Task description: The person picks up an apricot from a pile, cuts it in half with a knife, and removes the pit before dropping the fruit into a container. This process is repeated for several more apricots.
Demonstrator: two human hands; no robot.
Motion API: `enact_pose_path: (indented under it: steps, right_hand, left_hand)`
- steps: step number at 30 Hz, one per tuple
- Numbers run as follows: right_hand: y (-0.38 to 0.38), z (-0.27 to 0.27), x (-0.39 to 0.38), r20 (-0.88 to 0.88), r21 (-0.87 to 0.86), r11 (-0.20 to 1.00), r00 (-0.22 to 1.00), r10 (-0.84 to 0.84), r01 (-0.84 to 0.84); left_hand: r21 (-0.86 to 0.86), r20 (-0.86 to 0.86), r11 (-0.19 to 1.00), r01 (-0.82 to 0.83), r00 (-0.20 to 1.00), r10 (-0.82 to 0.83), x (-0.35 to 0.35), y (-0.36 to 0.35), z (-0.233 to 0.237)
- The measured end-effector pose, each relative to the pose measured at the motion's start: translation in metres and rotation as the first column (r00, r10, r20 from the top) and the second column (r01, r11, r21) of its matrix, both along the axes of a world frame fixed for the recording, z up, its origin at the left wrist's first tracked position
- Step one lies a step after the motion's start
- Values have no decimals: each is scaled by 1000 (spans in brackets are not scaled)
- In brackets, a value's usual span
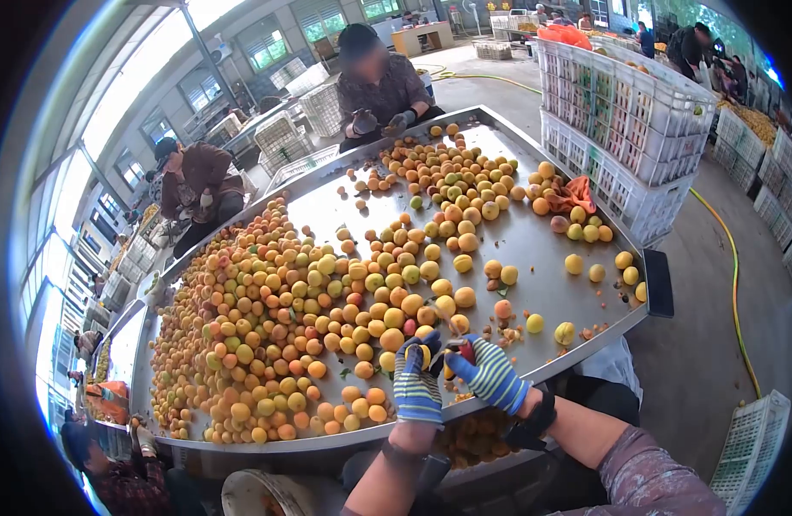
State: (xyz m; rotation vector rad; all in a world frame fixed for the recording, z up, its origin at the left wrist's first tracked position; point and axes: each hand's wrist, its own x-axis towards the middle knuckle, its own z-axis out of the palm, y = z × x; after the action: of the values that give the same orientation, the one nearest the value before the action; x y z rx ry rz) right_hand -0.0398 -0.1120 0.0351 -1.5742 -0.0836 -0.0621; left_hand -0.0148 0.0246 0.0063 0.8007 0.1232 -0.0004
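My left hand [418, 384], in a blue-and-yellow striped glove with dark fingertips, is closed around a yellow-orange apricot [427, 354] at the near edge of the metal table [546, 284]. Close beside it, my right hand [494, 377], in a matching glove, is closed on a small red-handled tool [467, 350]; its working end is too blurred to make out. A yellow piece of fruit shows at the right fingertips. Just beyond both hands lies a broad heap of apricots [267, 301]. Small fruit scraps [503, 329] are scattered on the metal past my right hand.
An orange net bag [574, 196] lies on the table's right side. White plastic crates [619, 120] stand stacked beyond it. Across the table sits a gloved person [383, 90]; another person [198, 185] sits at the left. A white bucket [267, 494] is below the near edge.
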Motion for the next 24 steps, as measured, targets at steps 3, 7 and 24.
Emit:
enact_pose_path:
  steps: [3,7,24]
  right_hand:
    - [4,-6,3,113,-192,981,993,45,-23]
    - [1,-8,1,242,-414,909,969,57,50]
    - [-43,42,13,-56,708,699,995,-80,96]
  left_hand:
    - [-174,-63,968,183,979,-196,-3,-5,11]
    - [-304,-137,925,227,951,-278,2,-3,-8]
    - [242,-334,816,526,834,-439,-31,-45,18]
